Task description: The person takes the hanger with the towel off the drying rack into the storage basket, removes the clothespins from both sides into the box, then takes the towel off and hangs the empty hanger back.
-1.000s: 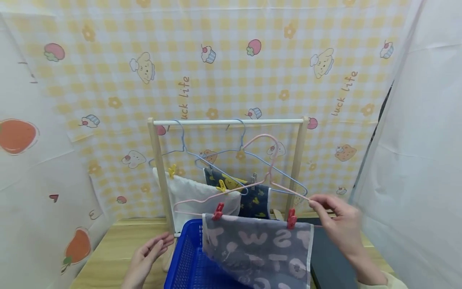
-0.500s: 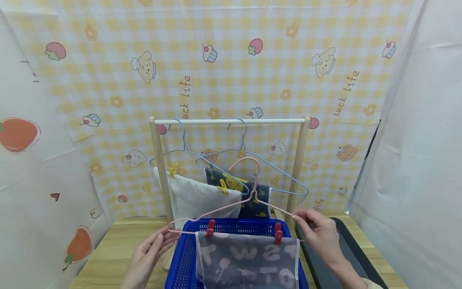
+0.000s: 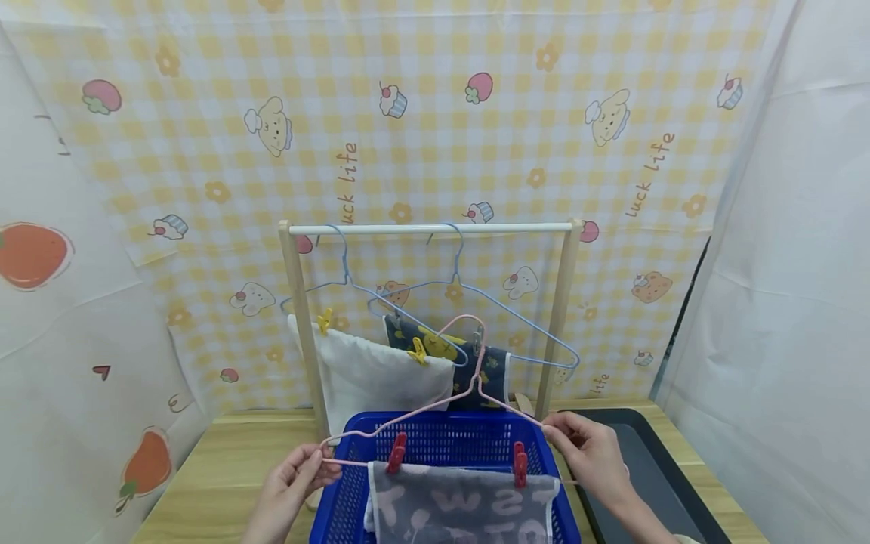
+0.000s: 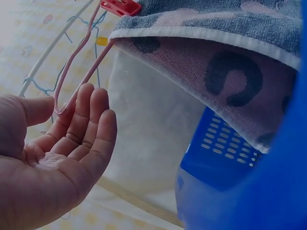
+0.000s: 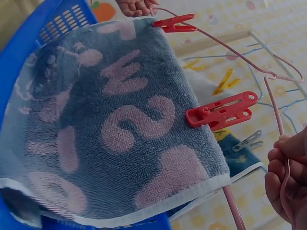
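Observation:
A pink clothes hanger [image 3: 477, 378] is held up in front of the rack, its hook pointing up. My left hand [image 3: 288, 483] pinches its left end between thumb and fingers. On the other side, my right hand [image 3: 593, 455] grips the sloping right arm of the hanger, thumb over the wire in the right wrist view. A grey-blue towel [image 3: 469, 502] with pink letters hangs from the bottom bar. Two red clothespins [image 3: 397, 453] fasten its top edge, and the right clothespin [image 5: 223, 109] shows close up in the right wrist view. The towel's lower part is cut off in the head view.
Beneath the towel stands a blue basket [image 3: 329, 495]. Behind it, a rack with a white rail [image 3: 394, 229] carries two blue hangers [image 3: 506, 308], holding a white towel [image 3: 381, 384] and a dark patterned towel [image 3: 499, 378]. A dark tray [image 3: 642, 453] lies at the right.
The pink hanger and towel have come down and to the left, over the basket. My left hand, apart from the hanger at first, now pinches its left end; the right hand keeps its grip.

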`<state>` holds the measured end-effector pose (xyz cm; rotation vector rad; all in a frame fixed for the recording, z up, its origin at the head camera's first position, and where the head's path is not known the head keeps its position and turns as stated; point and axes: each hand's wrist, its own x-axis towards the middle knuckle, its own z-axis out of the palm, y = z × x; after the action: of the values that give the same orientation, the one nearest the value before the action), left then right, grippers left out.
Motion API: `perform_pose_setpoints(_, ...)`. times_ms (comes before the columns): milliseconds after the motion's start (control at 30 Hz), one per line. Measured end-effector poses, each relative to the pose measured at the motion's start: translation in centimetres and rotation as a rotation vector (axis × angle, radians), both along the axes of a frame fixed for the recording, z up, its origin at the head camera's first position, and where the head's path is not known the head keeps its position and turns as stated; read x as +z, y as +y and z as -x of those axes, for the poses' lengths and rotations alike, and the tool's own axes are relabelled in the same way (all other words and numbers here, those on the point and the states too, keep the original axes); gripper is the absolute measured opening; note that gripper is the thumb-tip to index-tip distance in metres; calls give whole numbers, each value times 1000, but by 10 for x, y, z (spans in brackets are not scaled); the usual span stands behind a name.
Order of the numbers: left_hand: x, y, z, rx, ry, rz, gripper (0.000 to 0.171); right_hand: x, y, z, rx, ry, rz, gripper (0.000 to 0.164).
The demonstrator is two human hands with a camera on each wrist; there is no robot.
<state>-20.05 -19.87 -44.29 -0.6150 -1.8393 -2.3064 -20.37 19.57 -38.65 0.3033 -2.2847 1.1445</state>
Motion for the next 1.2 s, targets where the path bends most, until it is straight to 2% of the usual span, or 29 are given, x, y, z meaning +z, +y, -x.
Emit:
perform_pose_setpoints(133, -5, 0, 0, 5, -24, 63, 25, -7, 0, 0, 5, -98, 25, 6)
perform_pose_setpoints(267, -9, 0, 1, -24, -52, 72, 27, -12, 0, -1, 23, -132, 24, 8)
perform_pose_setpoints(433, -11, -1, 1, -119, -84, 38, 32, -15, 0, 0, 46, -186, 22, 9)
perform_pose_setpoints(567, -10, -5, 1, -193, -187, 71, 31, -16, 1, 1, 46, -261, 28, 8)
perform_pose_setpoints(667, -11, -9, 0, -261, -226, 81, 30, -16, 3, 2, 53, -305, 23, 6)
perform_pose_setpoints(800, -14, -12, 0, -363, -178, 42, 32, -16, 6, 3, 76, -342, 7, 4)
perform_pose_setpoints(933, -18, -11, 0, -410, -96, -17, 38, -16, 8, 4, 101, -363, 6, 4)
perform_pose_setpoints(1033, -21, -8, -3, -371, -91, -39, 38, -19, 7, 4, 107, -293, -12, 1)
perform_pose_setpoints(1100, -22, -5, -5, -310, -109, -44, 35, -22, 5, 3, 103, -134, -63, 11)
perform_pose_setpoints(1200, -22, 0, -8, -207, -131, -44, 32, -26, 2, 3, 91, 194, -171, 31)
